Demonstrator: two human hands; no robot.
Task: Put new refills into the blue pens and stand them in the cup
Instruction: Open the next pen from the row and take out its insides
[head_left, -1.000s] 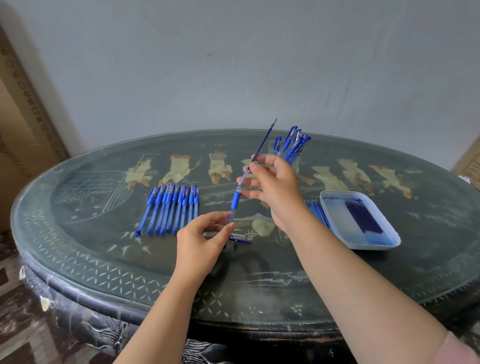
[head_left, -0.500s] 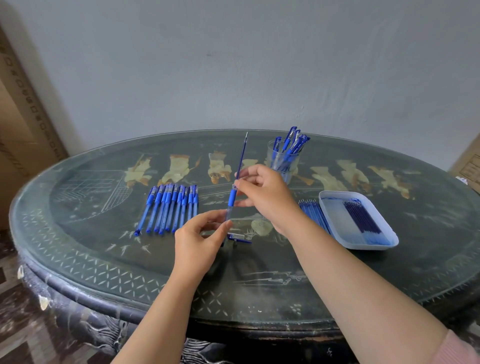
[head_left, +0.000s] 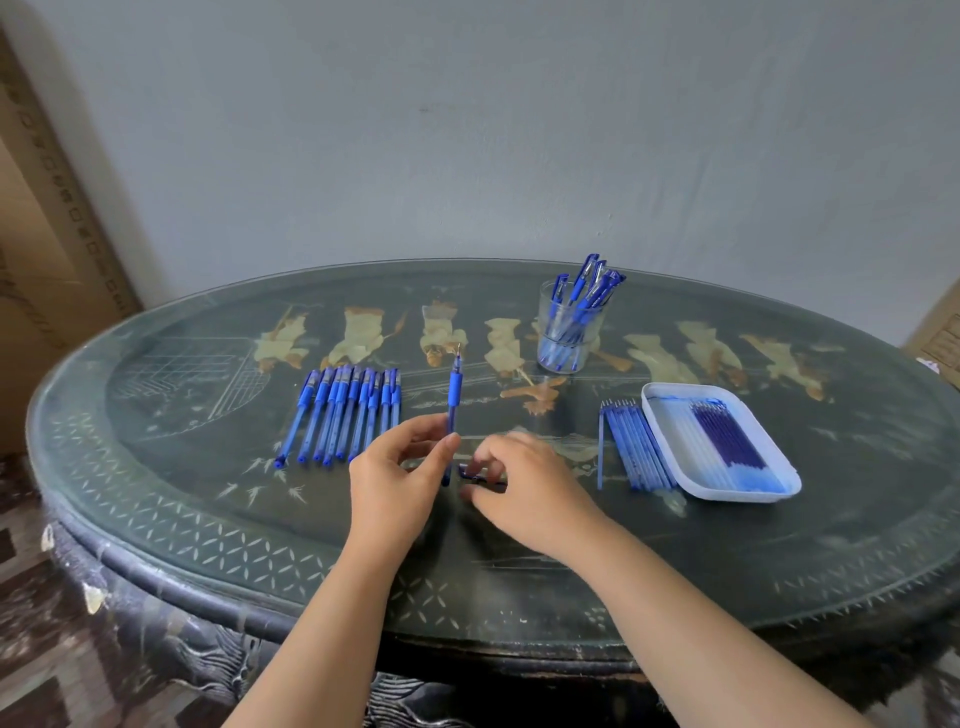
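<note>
My left hand (head_left: 397, 480) pinches a blue pen (head_left: 453, 410) and holds it upright, tip up, with its lower end close to the table. My right hand (head_left: 519, 483), blurred, is down on the table just right of it, its fingers curled at a small blue pen part (head_left: 475, 474). A row of blue pens (head_left: 345, 413) lies to the left. The glass cup (head_left: 569, 332) at the back holds several capped pens. Loose refills (head_left: 631, 447) lie beside a white tray (head_left: 675, 457) that holds dark blue refills (head_left: 727, 434).
The table (head_left: 208, 519) is a dark oval with a glass top and a carved edge. A grey wall stands right behind it. Cardboard boxes (head_left: 41, 249) flank it at far left and far right.
The refill has gone down into the pen barrel. My right hand let go of the pen's top and dropped to the table beside the pen. My left hand still holds the pen.
</note>
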